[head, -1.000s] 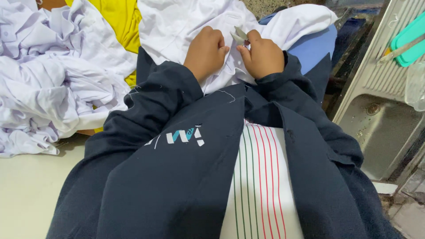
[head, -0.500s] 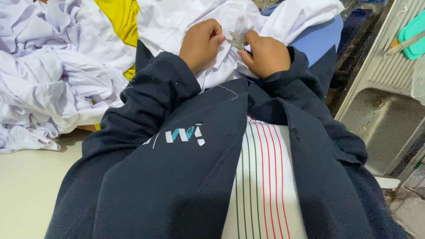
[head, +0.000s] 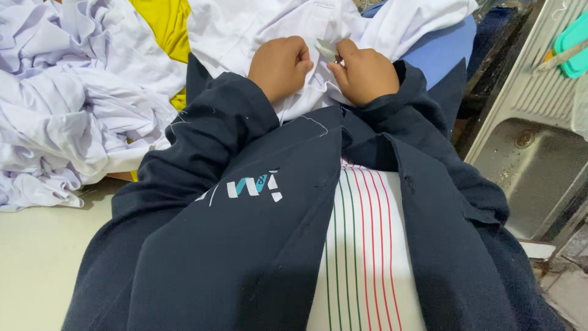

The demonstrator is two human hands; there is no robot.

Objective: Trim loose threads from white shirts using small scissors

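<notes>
My left hand is closed on a fold of the white garment that lies in front of me. Close beside it, my right hand pinches a small pale metal tool against the same white cloth, between the two hands. What the tool's tip touches is hidden by my fingers. Both arms are in dark navy jacket sleeves, and the jacket hangs open over a white shirt with red and green stripes.
A heap of crumpled white clothes fills the left, with a yellow cloth behind it. A blue surface lies under the garment. A steel sink stands to the right, a teal object on its drainboard. A pale tabletop is at lower left.
Both hands have stayed together on the white garment with the small tool between them; the fingers shifted slightly. The view has tilted a little.
</notes>
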